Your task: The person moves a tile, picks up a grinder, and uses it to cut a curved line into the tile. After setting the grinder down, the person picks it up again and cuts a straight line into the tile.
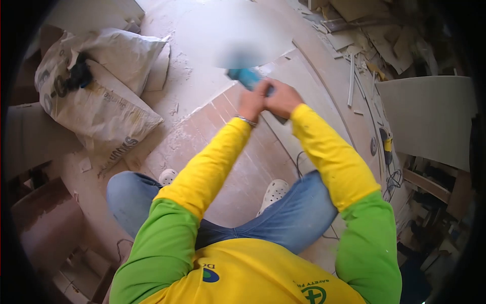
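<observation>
A teal angle grinder [248,77] is held out ahead of me, its dark head pointing away and smeared by motion and pale dust. My left hand [251,103] is closed on its body from the left. Wrapped round its rear part is my right hand [284,98], close against the left one. The fingers are partly blurred. Under the tool lies a dusty board [228,119] with pale lines across it. A whitish haze of dust [253,35] hides the surface just beyond the tool's head.
A white printed sack [121,106] with a dark glove-like thing [79,72] on it lies at left. Broken board scraps [364,30] pile up at far right. A yellow and black power tool [387,144], a disc [373,146] and cables [394,178] lie at right.
</observation>
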A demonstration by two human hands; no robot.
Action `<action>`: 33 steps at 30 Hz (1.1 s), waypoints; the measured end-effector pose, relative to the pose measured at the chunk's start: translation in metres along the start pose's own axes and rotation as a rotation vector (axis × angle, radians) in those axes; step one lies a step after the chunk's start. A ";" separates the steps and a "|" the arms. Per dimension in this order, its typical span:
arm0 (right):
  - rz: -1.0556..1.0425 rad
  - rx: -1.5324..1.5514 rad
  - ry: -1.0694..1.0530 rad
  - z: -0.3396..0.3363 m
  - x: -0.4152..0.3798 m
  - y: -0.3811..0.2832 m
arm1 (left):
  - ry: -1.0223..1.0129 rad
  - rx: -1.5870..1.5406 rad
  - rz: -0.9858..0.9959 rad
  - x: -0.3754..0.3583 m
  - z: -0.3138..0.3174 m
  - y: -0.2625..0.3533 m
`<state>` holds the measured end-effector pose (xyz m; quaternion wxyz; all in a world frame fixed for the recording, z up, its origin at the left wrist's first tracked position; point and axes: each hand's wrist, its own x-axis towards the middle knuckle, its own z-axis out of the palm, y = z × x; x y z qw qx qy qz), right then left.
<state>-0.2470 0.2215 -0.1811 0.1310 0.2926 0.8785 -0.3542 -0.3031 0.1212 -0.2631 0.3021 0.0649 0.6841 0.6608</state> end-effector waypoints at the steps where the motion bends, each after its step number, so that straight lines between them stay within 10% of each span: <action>1: 0.037 0.009 0.050 -0.005 -0.010 0.012 | -0.025 -0.038 -0.021 -0.004 0.017 -0.003; 14: 0.615 0.464 0.242 0.022 -0.141 0.057 | -0.426 0.295 -0.440 -0.096 0.082 -0.017; 33: 0.643 0.387 0.154 0.056 -0.082 0.043 | -0.467 0.182 -0.609 -0.047 0.034 -0.036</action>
